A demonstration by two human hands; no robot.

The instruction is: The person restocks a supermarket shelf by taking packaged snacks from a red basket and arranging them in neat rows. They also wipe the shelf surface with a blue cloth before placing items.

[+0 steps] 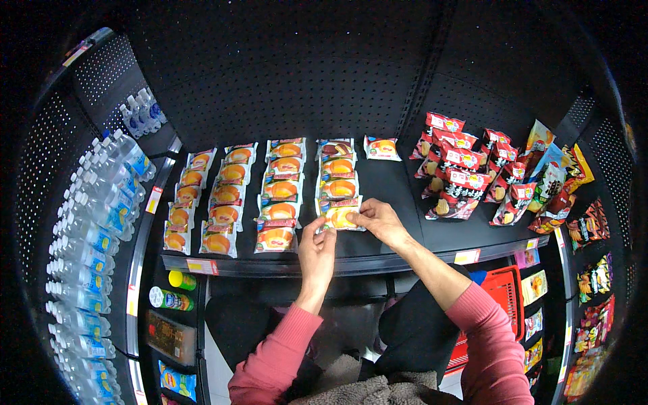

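Both hands are at a wrapped snack cake, the front pack of the fourth row on a black shelf. My right hand grips its right side, thumb on top of the wrapper. At the lower left corner, the fingertips of my left hand pinch the pack's edge. Behind it, similar packs overlap in a line towards the back panel. To the left lie three more rows of wrapped cakes, the nearest row ending in a front pack. A single cake pack lies at the back right.
Red snack bags stand right of the cakes, beside mixed bags. Water bottles line the left shelf. Below the shelf edge are a red basket at right and canisters at left. A perforated panel rises behind.
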